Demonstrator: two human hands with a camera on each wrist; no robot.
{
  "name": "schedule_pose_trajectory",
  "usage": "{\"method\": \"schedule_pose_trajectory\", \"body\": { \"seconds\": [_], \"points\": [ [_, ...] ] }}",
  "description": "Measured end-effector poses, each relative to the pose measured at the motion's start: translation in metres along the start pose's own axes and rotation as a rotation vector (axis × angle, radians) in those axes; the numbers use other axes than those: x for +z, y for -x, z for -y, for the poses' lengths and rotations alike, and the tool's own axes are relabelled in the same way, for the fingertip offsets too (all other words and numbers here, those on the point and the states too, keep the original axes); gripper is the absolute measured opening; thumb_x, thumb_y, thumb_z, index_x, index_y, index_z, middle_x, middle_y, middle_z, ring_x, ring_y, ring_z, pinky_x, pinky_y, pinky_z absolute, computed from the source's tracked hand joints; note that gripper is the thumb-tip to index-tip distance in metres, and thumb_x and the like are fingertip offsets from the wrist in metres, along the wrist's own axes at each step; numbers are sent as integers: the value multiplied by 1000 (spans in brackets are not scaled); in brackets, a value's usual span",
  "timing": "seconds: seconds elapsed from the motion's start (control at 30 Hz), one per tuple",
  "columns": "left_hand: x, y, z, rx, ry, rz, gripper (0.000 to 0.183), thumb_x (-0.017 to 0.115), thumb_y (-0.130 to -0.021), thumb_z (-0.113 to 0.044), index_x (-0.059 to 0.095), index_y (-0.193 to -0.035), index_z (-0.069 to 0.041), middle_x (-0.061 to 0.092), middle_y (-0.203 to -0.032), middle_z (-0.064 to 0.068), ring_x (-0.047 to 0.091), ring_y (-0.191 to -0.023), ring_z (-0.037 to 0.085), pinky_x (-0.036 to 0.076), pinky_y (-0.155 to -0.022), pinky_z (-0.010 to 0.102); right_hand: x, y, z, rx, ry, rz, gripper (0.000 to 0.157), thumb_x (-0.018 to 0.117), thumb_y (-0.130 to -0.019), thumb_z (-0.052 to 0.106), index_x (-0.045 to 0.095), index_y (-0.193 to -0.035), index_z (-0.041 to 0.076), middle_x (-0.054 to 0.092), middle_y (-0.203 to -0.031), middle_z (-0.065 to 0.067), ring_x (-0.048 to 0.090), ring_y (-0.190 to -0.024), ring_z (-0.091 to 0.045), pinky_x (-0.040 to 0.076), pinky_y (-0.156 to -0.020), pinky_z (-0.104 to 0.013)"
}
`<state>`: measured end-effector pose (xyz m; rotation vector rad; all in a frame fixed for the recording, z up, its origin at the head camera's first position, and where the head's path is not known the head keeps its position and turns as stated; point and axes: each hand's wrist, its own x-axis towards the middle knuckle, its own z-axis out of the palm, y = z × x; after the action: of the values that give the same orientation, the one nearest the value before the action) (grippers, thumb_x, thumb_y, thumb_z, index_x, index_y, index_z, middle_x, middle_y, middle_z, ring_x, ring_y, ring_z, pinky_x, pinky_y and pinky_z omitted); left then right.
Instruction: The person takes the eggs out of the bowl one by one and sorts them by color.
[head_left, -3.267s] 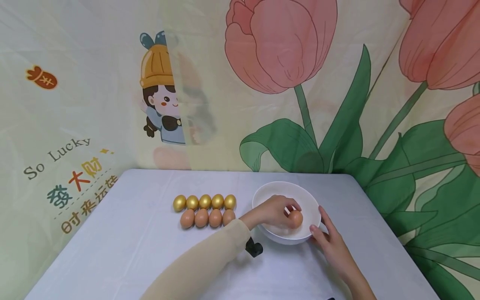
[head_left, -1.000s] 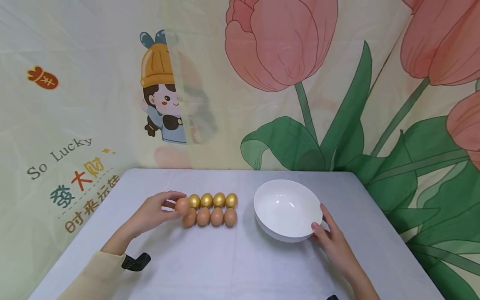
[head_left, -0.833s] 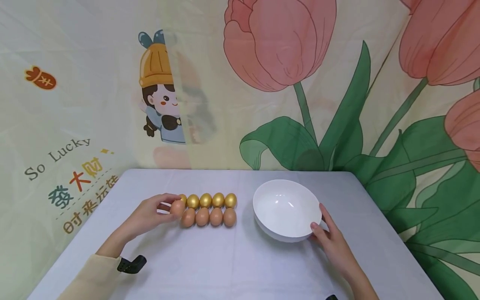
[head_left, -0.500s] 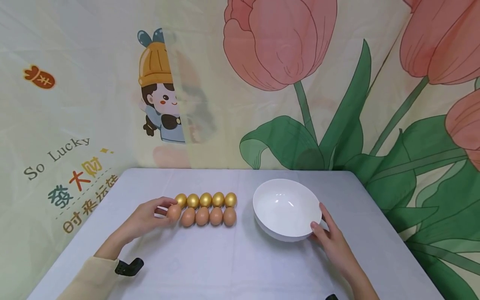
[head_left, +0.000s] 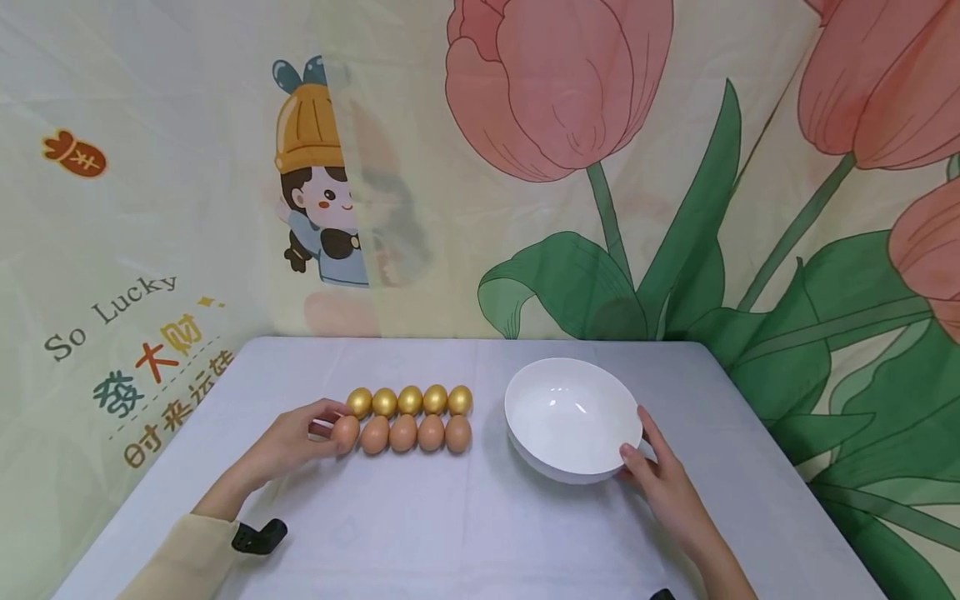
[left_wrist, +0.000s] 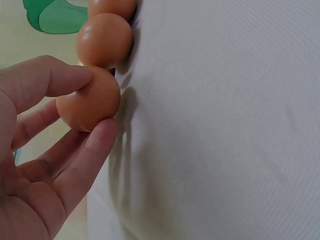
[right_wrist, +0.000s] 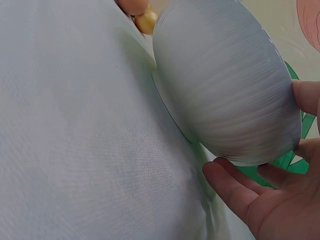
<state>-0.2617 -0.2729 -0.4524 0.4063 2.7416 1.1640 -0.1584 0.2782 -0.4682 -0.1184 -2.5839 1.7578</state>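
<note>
My left hand point(head_left: 294, 437) pinches a brown egg point(head_left: 346, 434) between thumb and fingers at the left end of the front row. In the left wrist view, that egg point(left_wrist: 91, 100) sits against or very near a neighbouring brown egg point(left_wrist: 105, 40). Several more brown eggs point(head_left: 403, 433) extend the row to the right, and behind them stands a row of gold eggs point(head_left: 410, 401). My right hand point(head_left: 663, 483) holds the rim of a white bowl point(head_left: 573, 421), thumb at the rim and fingers under its side. Inside the bowl no egg shows.
A white cloth point(head_left: 420, 533) covers the table. Behind it hangs a printed backdrop point(head_left: 420, 167) with tulips, lettering and a cartoon figure. A black wrist strap piece point(head_left: 259, 537) shows at my left sleeve point(head_left: 183, 554).
My left hand took the brown egg out of the bowl, carried it left past the gold eggs, and lowered it to the front row's left end. The right hand stayed on the bowl.
</note>
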Motion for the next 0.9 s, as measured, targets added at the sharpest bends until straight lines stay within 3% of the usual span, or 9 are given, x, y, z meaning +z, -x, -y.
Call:
{"method": "schedule_pose_trajectory", "body": {
  "seconds": [0.47, 0.9],
  "points": [
    [6, 2, 3, -53, -14, -29, 54, 87, -91, -32, 61, -135, -15, 69, -131, 15, 70, -114, 30, 61, -89, 46, 1, 0, 1, 13, 1, 8, 84, 56, -109, 52, 4, -172, 33, 18, -172, -22, 48, -145, -49, 54, -107, -39],
    [0, 8, 1, -44, -30, -34, 63, 84, -93, -36, 55, -143, -11, 66, -137, 19, 69, -119, 34, 62, -91, 48, -3, 3, 4, 33, 6, -5, 84, 51, -109, 55, -5, -170, 37, 10, -175, -23, 42, -149, -49, 54, -109, -44]
  ]
}}
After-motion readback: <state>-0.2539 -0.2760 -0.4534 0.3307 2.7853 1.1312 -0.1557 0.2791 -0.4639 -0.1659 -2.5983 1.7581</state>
